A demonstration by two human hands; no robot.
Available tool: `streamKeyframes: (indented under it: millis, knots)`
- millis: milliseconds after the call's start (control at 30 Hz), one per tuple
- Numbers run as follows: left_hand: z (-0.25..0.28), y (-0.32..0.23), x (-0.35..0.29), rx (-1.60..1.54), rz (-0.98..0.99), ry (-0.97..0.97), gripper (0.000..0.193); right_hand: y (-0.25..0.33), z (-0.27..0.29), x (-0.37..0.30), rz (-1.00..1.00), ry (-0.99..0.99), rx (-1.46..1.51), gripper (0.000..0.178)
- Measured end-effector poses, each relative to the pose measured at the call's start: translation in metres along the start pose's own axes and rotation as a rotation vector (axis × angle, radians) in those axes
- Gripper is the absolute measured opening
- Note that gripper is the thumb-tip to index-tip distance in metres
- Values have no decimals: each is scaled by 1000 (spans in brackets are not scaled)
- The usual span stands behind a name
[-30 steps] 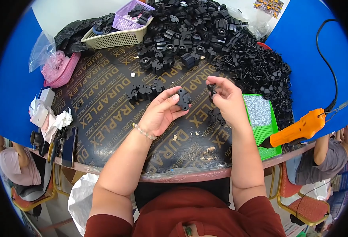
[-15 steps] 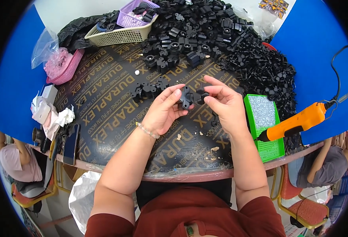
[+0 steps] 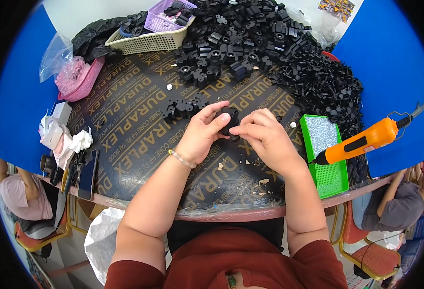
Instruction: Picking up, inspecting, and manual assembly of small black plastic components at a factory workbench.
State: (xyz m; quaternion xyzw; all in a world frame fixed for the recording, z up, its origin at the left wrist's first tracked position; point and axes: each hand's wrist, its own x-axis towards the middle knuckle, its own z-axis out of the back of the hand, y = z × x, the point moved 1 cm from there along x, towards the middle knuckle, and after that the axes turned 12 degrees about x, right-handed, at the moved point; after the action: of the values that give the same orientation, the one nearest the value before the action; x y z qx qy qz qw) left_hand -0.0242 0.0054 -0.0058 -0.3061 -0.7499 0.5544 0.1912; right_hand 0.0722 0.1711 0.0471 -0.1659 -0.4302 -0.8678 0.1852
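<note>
My left hand [image 3: 197, 137] grips a black plastic part [image 3: 229, 117] between thumb and fingers, above the middle of the table. The fingers of my right hand [image 3: 270, 139] are pinched together at the part's lower right edge, touching it. Whatever lies under those fingertips is mostly hidden. Just beyond my left hand stands a short row of similar black plastic parts [image 3: 185, 107]. An orange electric screwdriver [image 3: 361, 144] lies across a green tray [image 3: 331, 185], to the right of my right hand. Small silver screws [image 3: 320, 134] fill the tray's far section.
A large heap of black parts [image 3: 236, 38] covers the far side, with smaller black pieces [image 3: 323, 86] at right. Baskets, beige [image 3: 147, 44], purple [image 3: 159, 21] and pink [image 3: 89, 84], stand far left. A phone [image 3: 87, 174] lies by the left edge. Two people sit at either side.
My right hand has moved left, bringing its fingertips from a small black piece held apart onto the part's edge. My left hand has turned the part. A white cap now shows beyond my right hand.
</note>
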Motion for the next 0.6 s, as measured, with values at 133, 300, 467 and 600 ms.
streamKeyframes:
  millis: [133, 300, 467, 600]
  knots:
    - [-5, 2, -1, 129, -17, 27, 43, 10, -4, 2, -2, -176, 107, 33]
    - [-11, 1, -3, -100, -21, 175, 44, -2, -6, -2, -112, -326, 521, 32]
    - [-15, 3, -4, -86, -48, 134, 44, -2, -4, -1, -48, -336, 345, 27]
    - [-14, 4, -4, -96, -70, 124, 43, -1, -4, -3, -107, -374, 437, 26]
